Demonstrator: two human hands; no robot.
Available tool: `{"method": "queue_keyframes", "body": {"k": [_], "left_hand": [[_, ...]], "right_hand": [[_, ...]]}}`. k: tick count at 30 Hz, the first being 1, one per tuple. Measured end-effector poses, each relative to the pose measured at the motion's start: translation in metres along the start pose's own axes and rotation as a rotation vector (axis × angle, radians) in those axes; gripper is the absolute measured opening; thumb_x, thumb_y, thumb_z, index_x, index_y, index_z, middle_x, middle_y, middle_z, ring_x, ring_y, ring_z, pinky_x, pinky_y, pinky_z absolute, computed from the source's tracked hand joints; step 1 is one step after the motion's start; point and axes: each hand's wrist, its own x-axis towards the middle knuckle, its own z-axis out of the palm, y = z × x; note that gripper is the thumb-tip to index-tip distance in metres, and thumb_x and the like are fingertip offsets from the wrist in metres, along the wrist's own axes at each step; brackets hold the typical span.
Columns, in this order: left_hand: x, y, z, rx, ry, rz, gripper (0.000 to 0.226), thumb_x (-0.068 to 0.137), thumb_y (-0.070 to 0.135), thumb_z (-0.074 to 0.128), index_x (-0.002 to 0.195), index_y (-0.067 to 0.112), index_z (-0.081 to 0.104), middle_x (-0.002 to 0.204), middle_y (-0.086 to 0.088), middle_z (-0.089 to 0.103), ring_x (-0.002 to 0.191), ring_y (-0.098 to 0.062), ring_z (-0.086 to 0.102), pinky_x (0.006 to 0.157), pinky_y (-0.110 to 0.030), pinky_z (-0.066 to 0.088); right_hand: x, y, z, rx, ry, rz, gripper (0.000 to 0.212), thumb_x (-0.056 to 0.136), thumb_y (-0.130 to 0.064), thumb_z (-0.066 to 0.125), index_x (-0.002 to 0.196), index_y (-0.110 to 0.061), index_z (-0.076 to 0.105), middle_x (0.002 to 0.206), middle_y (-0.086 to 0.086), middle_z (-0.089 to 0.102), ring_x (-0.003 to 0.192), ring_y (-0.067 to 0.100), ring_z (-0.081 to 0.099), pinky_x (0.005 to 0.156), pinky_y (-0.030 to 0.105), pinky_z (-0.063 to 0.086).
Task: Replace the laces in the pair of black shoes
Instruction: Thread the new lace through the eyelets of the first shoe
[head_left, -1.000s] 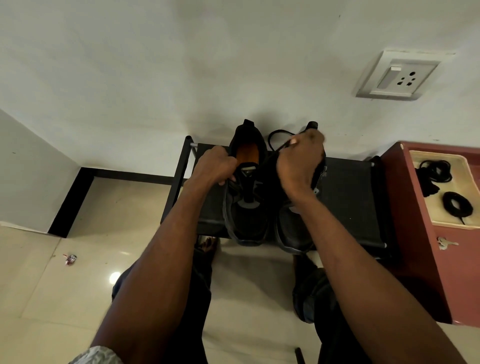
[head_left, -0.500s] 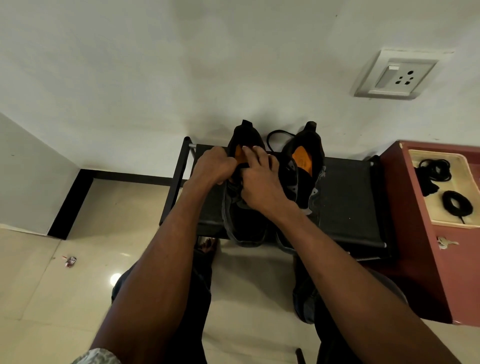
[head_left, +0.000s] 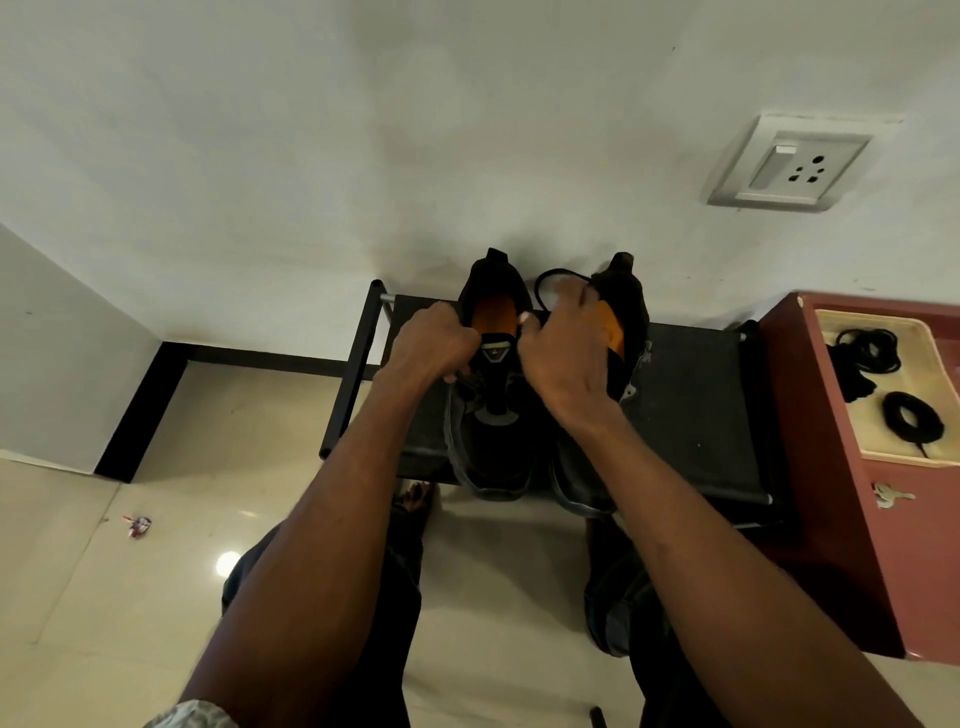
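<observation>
Two black shoes with orange insoles stand side by side on a low black rack (head_left: 696, 410), toes toward me. My left hand (head_left: 431, 343) grips the left side of the left shoe (head_left: 493, 447) at its lacing. My right hand (head_left: 566, 348) pinches a black lace (head_left: 545, 280) that loops up between the shoes, and partly covers the right shoe (head_left: 623, 296). The left shoe's tongue and eyelets show between my hands. Where the lace ends run is hidden by my fingers.
A red cabinet (head_left: 831, 467) stands right of the rack, with a cream tray (head_left: 883, 447) holding coiled black laces (head_left: 911, 418). Keys (head_left: 888, 494) lie in front of the tray. A wall socket (head_left: 795, 163) is above. My knees are below the rack; a wrapper (head_left: 137, 525) lies on the floor.
My right hand moved from over the left shoe's tongue up and to the right, drawing the lace with it. My left hand stayed on the left shoe.
</observation>
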Motion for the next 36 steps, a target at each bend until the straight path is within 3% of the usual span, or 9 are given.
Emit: {"method": "queue_keyframes", "body": {"k": [4,7,13,17,22,26,30,33,36], "left_hand": [[-0.006,0.000,0.005,0.096,0.067,0.039,0.036,0.085,0.035,0.067,0.068,0.005,0.058,0.066,-0.014,0.068,0.061,-0.028,0.067,0.064,-0.038,0.057],[-0.006,-0.002,0.002,0.084,0.068,0.015,0.022,0.085,0.019,0.062,0.083,-0.003,0.066,0.071,-0.017,0.071,0.065,-0.031,0.070,0.070,-0.043,0.061],[-0.010,-0.009,-0.008,-0.048,0.063,-0.130,0.011,0.091,0.012,0.054,0.099,0.006,0.060,0.064,-0.007,0.073,0.058,-0.022,0.072,0.066,-0.032,0.060],[-0.015,-0.002,0.006,0.061,0.175,-0.027,0.028,0.088,0.014,0.059,0.114,0.004,0.057,0.098,-0.013,0.070,0.091,-0.032,0.069,0.074,-0.039,0.055],[-0.013,0.008,0.022,0.114,-0.010,0.275,0.049,0.091,0.031,0.068,0.137,0.021,0.054,0.161,-0.011,0.019,0.149,-0.035,0.014,0.120,-0.046,0.023],[-0.006,0.004,0.031,0.365,-0.248,0.242,0.032,0.090,0.040,0.068,0.121,0.034,0.067,0.167,-0.005,-0.007,0.148,-0.035,-0.026,0.121,-0.049,-0.005],[-0.002,0.000,0.029,0.288,-0.226,0.330,0.007,0.090,0.030,0.070,0.086,0.029,0.075,0.140,-0.002,0.058,0.153,-0.020,0.008,0.120,-0.040,-0.011],[-0.020,0.011,0.007,-0.309,-0.122,0.197,0.006,0.084,0.012,0.074,0.081,0.015,0.076,0.127,0.004,0.064,0.132,-0.013,0.046,0.115,-0.036,0.025],[-0.019,0.001,-0.009,-0.838,0.135,-0.184,0.015,0.081,-0.002,0.071,0.078,0.012,0.071,0.097,-0.005,0.072,0.093,-0.019,0.067,0.086,-0.030,0.055]], "right_hand": [[-0.009,0.000,0.013,-0.059,-0.206,0.054,0.057,0.095,-0.024,0.061,0.141,-0.004,0.034,0.105,0.015,0.064,0.093,0.035,0.065,0.067,0.038,0.047],[-0.004,0.003,0.011,-0.014,-0.212,0.090,0.057,0.092,-0.011,0.057,0.142,-0.003,0.031,0.083,0.007,0.060,0.075,0.029,0.064,0.062,0.041,0.052],[-0.003,0.019,0.005,0.092,-0.183,0.162,0.052,0.090,-0.001,0.052,0.138,-0.007,0.033,0.074,0.004,0.055,0.059,0.017,0.056,0.045,0.031,0.039],[-0.004,0.025,0.009,0.109,-0.174,0.058,0.066,0.091,-0.002,0.051,0.151,-0.018,0.030,0.070,0.005,0.058,0.059,0.020,0.056,0.051,0.036,0.043],[0.006,0.036,0.009,0.173,-0.256,-0.009,0.049,0.097,-0.013,0.055,0.145,-0.021,0.050,0.127,0.005,0.066,0.105,0.024,0.065,0.088,0.038,0.054],[0.009,0.036,0.010,0.130,-0.276,-0.030,0.022,0.099,-0.017,0.057,0.110,-0.011,0.074,0.105,0.007,0.073,0.092,0.023,0.066,0.079,0.040,0.054],[0.008,0.036,0.010,0.105,-0.281,-0.004,0.019,0.098,-0.016,0.058,0.099,-0.008,0.075,0.084,0.008,0.071,0.069,0.024,0.064,0.065,0.042,0.053],[0.009,0.037,0.010,0.118,-0.284,0.038,0.018,0.096,-0.010,0.056,0.096,-0.006,0.074,0.080,0.009,0.070,0.067,0.027,0.066,0.064,0.042,0.056],[0.011,0.038,0.010,0.105,-0.297,0.069,0.020,0.095,-0.005,0.053,0.094,-0.005,0.073,0.077,0.009,0.068,0.067,0.029,0.067,0.064,0.042,0.057]]}}
